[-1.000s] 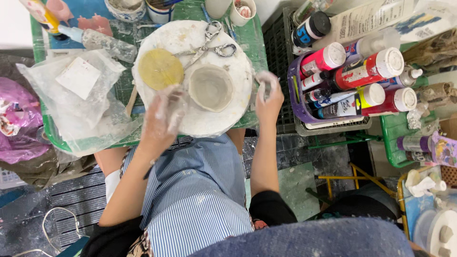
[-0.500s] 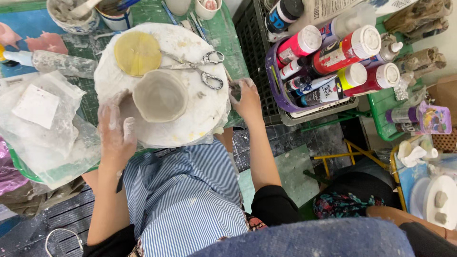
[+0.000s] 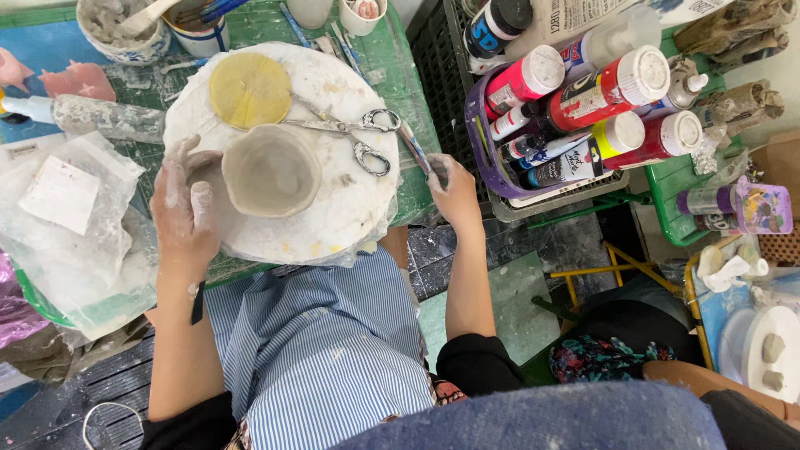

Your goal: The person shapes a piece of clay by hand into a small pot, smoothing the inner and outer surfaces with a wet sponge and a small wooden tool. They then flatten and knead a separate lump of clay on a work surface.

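Note:
A small grey clay bowl [image 3: 271, 171] stands on a round white board [image 3: 333, 225] on the green table mat. My left hand [image 3: 185, 212], smeared with clay, lies on the board with its fingers apart and its thumb against the bowl's left side. My right hand [image 3: 454, 187] is at the table's right edge, its fingers pinched on a thin brush-like tool [image 3: 412, 146] that points up past the scissors [image 3: 354, 133]. A flat yellow sponge [image 3: 250, 89] lies on the board behind the bowl.
A purple basket of paint bottles [image 3: 583, 108] sits on a black crate to the right. At the left lie a crumpled plastic bag [image 3: 75, 217] and a spray bottle [image 3: 92, 117]. A bowl of grey slip [image 3: 117, 29] and cups stand at the back.
My left hand has moved up beside the bowl and now touches its side. My right hand has shifted to the thin tool by the scissors. The view has swung slightly.

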